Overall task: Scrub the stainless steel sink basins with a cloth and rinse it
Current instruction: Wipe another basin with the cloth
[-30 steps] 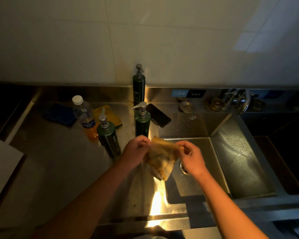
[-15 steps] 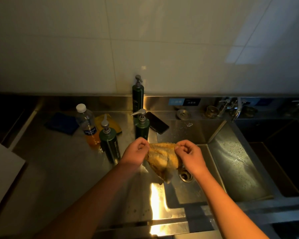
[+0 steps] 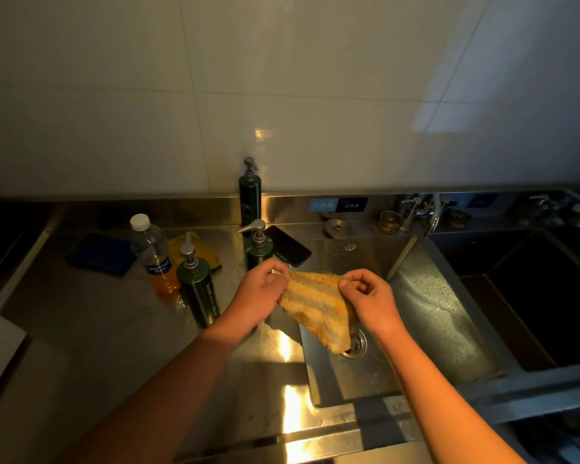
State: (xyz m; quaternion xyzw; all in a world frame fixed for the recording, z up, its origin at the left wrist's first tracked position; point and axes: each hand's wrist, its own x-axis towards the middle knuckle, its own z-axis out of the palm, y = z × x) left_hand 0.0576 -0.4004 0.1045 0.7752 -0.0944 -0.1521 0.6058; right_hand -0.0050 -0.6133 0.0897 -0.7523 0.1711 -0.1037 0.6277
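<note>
- Left hand [image 3: 260, 289] and right hand [image 3: 370, 296] each pinch a top corner of the yellow cloth [image 3: 318, 308], stretching it open.
- Cloth hangs over the sink basin [image 3: 442, 316], above the drain [image 3: 357, 344], likely so drips fall inside.
- Soap bottles [image 3: 198, 289] stand on the worktop [image 3: 98, 323], within reach.

Rough ribbed cloth [image 3: 317, 304], glossy wet steel sink basin [image 3: 429, 316], shiny glazed wall tiles [image 3: 282, 95]

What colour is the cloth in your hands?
The cloth is yellow-orange with paler stripes, though the dim warm light tints it. Seen in the head view.
</note>
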